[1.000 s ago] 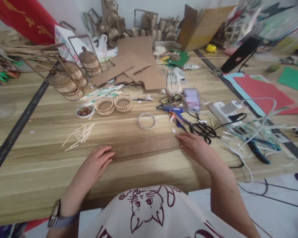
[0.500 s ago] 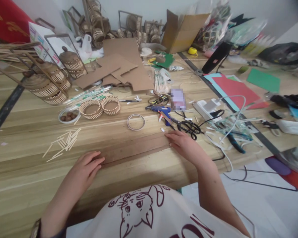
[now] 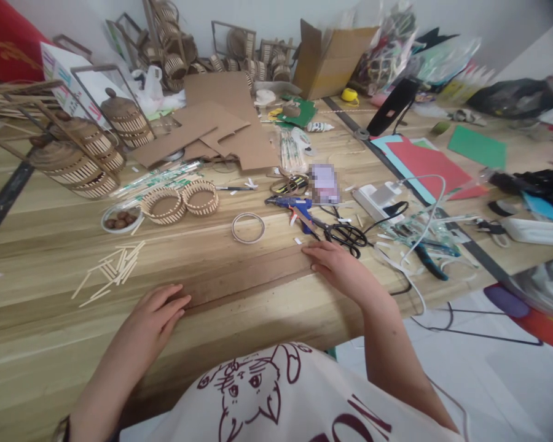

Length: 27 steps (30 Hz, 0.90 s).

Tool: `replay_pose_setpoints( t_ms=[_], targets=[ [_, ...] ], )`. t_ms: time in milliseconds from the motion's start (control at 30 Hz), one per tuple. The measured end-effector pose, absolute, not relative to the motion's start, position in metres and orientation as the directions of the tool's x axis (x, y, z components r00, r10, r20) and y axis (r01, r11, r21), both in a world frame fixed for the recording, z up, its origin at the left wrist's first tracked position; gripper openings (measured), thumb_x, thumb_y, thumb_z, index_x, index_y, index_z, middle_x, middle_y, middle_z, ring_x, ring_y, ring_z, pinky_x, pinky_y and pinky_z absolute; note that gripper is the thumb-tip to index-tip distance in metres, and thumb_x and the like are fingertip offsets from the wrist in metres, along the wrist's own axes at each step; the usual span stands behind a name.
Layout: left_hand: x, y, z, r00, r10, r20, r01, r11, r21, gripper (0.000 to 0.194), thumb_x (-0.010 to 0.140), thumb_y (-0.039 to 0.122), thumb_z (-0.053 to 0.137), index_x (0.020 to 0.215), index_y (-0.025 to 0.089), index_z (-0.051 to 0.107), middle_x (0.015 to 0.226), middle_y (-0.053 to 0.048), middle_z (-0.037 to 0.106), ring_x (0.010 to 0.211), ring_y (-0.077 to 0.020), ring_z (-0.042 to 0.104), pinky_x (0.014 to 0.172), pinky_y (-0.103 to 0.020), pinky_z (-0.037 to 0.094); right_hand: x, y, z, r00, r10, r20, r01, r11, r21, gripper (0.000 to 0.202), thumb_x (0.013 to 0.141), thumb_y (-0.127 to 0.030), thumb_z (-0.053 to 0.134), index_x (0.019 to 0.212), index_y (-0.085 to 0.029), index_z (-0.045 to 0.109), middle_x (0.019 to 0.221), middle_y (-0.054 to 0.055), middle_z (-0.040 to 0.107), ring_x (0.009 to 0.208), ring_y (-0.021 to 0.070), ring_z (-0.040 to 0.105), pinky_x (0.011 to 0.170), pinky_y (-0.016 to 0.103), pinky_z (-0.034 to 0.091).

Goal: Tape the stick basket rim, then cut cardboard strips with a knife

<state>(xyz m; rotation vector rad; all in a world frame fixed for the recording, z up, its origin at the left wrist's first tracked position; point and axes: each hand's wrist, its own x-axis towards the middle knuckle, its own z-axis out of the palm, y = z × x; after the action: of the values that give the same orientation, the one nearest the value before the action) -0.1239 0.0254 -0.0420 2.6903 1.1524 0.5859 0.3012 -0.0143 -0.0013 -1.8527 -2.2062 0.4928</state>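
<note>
The long, flat strip of brown cardboard [image 3: 249, 276] lies on the pale wooden worktop [image 3: 258, 328], in front of you. Your left hand [image 3: 159, 310] touches its left end, and your right hand [image 3: 338, 268] its right end; if either grip is pinching it, I cannot tell. Beyond it are loose, short pale sticks [image 3: 120, 270] at left, one thin round grey ring [image 3: 247, 242] in the middle, and a blue glue gun [image 3: 299, 204] at right. Farther away lie brown cardboard sheets [image 3: 258, 147].

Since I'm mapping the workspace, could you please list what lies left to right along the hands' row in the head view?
Pile of short sticks, left hand, brown cardboard strip, right hand, pliers.
</note>
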Motion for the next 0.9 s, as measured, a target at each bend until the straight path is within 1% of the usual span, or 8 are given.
replay_pose_setpoints(
  t_ms=[233, 400, 567, 733, 833, 900],
  targets=[
    [-0.123, 0.025, -0.042, 0.626, 0.721, 0.296, 0.663, -0.692, 0.284, 0.043, 0.103, 0.042, 0.037, 0.102, 0.022, 0.075, 0.114, -0.011, 0.071, 0.102, -0.0264, 0.067, 0.086, -0.043, 0.058, 0.3, -0.013, 0.0, -0.168, 0.983, -0.068, 0.917, 0.13, -0.377, 0.042, 0.085, -0.006, 0.054, 0.124, -0.018, 0.066, 0.123, 0.013, 0.066, 0.118, 0.0275, 0.06, 0.104, 0.044, 0.047],
    [-0.124, 0.025, -0.042, 0.635, 0.716, 0.291, 0.657, -0.698, 0.286, 0.042, 0.102, 0.041, 0.039, 0.104, 0.022, 0.076, 0.115, -0.012, 0.071, 0.103, -0.0268, 0.066, 0.088, -0.043, 0.057, 0.299, -0.013, 0.001, -0.157, 0.984, -0.079, 0.919, 0.116, -0.376, 0.044, 0.084, -0.005, 0.055, 0.124, -0.019, 0.066, 0.124, 0.013, 0.066, 0.117, 0.0277, 0.06, 0.102, 0.046, 0.048],
    [-0.124, 0.025, -0.042, 0.629, 0.727, 0.273, 0.666, -0.686, 0.292, 0.041, 0.102, 0.041, 0.039, 0.104, 0.023, 0.075, 0.116, -0.011, 0.07, 0.104, -0.0268, 0.066, 0.088, -0.043, 0.057, 0.3, -0.012, -0.001, -0.15, 0.985, -0.085, 0.919, 0.108, -0.38, 0.042, 0.085, -0.006, 0.055, 0.123, -0.017, 0.066, 0.123, 0.014, 0.066, 0.118, 0.0285, 0.06, 0.104, 0.045, 0.047],
    [-0.122, 0.023, -0.043, 0.636, 0.721, 0.275, 0.665, -0.693, 0.278, 0.039, 0.102, 0.035, 0.038, 0.103, 0.023, 0.075, 0.117, -0.01, 0.07, 0.104, -0.0259, 0.065, 0.088, -0.043, 0.056, 0.302, -0.013, -0.007, -0.154, 0.987, -0.049, 0.921, 0.126, -0.369, 0.044, 0.084, -0.007, 0.055, 0.123, -0.021, 0.066, 0.123, 0.011, 0.066, 0.117, 0.0279, 0.061, 0.102, 0.044, 0.048],
    [-0.119, 0.022, -0.038, 0.645, 0.714, 0.274, 0.662, -0.701, 0.267, 0.037, 0.101, 0.029, 0.039, 0.101, 0.022, 0.075, 0.117, -0.011, 0.068, 0.106, -0.0258, 0.064, 0.089, -0.042, 0.055, 0.303, -0.012, -0.008, -0.158, 0.986, -0.056, 0.925, 0.128, -0.357, 0.043, 0.083, -0.008, 0.056, 0.123, -0.019, 0.066, 0.125, 0.012, 0.066, 0.116, 0.0288, 0.061, 0.102, 0.045, 0.048],
    [-0.116, 0.023, -0.033, 0.66, 0.71, 0.246, 0.661, -0.704, 0.259, 0.035, 0.1, 0.027, 0.041, 0.1, 0.022, 0.075, 0.12, -0.011, 0.067, 0.107, -0.0264, 0.062, 0.09, -0.042, 0.054, 0.303, -0.011, -0.008, -0.164, 0.985, -0.058, 0.927, 0.134, -0.351, 0.042, 0.084, -0.008, 0.056, 0.123, -0.019, 0.066, 0.125, 0.012, 0.066, 0.116, 0.0287, 0.061, 0.102, 0.046, 0.048]
  ],
)
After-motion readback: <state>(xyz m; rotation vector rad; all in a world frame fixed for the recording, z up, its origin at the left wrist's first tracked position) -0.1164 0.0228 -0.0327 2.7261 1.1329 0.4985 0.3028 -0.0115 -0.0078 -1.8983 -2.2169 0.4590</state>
